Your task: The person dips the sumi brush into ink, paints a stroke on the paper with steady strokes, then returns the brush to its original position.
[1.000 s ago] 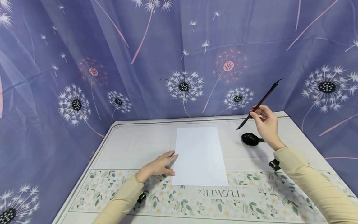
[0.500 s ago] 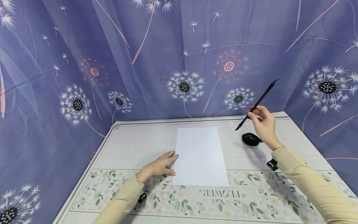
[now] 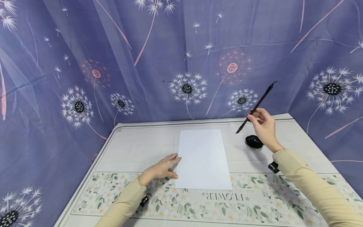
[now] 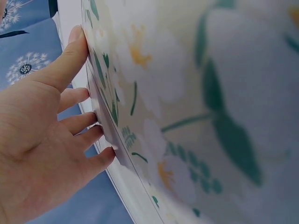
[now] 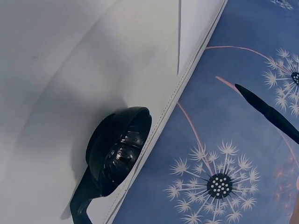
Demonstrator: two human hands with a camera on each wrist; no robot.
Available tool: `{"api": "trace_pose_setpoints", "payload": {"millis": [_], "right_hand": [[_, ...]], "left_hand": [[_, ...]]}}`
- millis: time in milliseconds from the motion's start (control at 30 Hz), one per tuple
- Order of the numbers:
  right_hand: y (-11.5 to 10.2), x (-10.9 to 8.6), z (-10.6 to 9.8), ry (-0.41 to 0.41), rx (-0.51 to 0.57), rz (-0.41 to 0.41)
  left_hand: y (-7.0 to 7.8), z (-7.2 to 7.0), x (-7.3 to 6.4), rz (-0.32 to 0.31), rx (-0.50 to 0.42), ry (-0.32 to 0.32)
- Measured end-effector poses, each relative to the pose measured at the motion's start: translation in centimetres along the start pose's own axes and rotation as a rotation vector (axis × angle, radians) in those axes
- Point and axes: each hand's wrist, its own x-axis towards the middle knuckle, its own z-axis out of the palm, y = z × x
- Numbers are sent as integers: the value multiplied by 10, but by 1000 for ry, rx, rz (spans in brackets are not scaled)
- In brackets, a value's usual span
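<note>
Brush (image 3: 257,104), dark and thin, is up in the air by the far edge of the bench (image 3: 139,142), closer to the far right corner than the far left one. The right hand (image 3: 265,127) pinches it, and it leans, with its tip down and its other end up in front of the curtain (image 3: 158,101). The tip is to the right of the paper (image 3: 202,157) and apart from it. That white sheet lies flat in the middle of the bench. The left hand (image 3: 158,168) is loose, with its fingers (image 4: 100,161) spread out at the left side of the sheet. A shiny black dish (image 3: 253,142) with a handle sits near the far right corner of the bench, close to the right hand. Pale yellow sleeves (image 3: 314,186) cover both arms, and a black thing (image 3: 273,167) shows by each wrist. A flower band (image 3: 255,209) with an upside-down word runs between the bench's left and right edges. The curtain past the far edge is purple-blue with white and pink puffy flowers.
</note>
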Motion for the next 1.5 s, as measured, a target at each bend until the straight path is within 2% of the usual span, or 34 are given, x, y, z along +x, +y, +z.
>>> {"api": "trace_pose_setpoints", "payload": {"millis": [400,767,967,1167,1500], "right_hand": [[-2,-2,7,-25,-52,-6],[-3,-2,14,-25,-8,-3],[-4,-3,18,-40,-13,8],[-4,-5,21,-57,-64,-4],[-2,-6,27,-64,-46,8]], "left_hand": [[0,0,0,-17,5,-7],[-1,1,0,-9,-3,3],[-1,1,0,-6,-8,5],[0,1,-1,-10,-4,4],[-2,2,-1,-13,-2,2]]}}
